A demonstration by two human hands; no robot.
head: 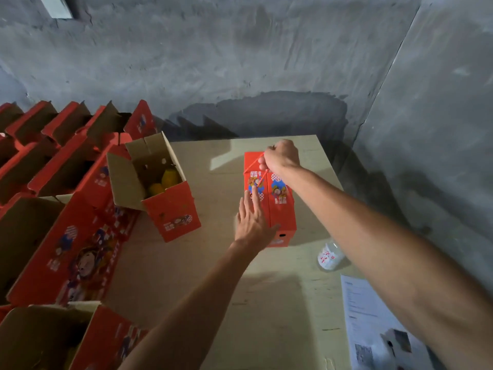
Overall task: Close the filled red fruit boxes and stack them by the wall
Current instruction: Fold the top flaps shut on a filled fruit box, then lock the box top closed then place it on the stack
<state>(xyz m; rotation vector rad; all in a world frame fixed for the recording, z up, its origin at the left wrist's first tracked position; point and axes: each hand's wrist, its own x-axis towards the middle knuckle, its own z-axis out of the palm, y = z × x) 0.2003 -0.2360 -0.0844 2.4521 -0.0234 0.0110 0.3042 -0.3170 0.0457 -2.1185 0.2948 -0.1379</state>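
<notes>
Both hands work on 1 closed red box [277, 201] near the bench's [213, 263] far right corner: the right hand [281, 157] grips its red cord handle [253, 168], the left hand [252, 220] lies flat with straight fingers on its lid. Just left stands an open box [157, 188] of yellow fruit [165, 180]; a white bottle [329, 256] lies near the right edge.

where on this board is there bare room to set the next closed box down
Free: the bare board between the open box and the closed box, and the near strip before the left hand. Crowded: the left side packed with open red boxes; bottle and paper sheet at right.
</notes>
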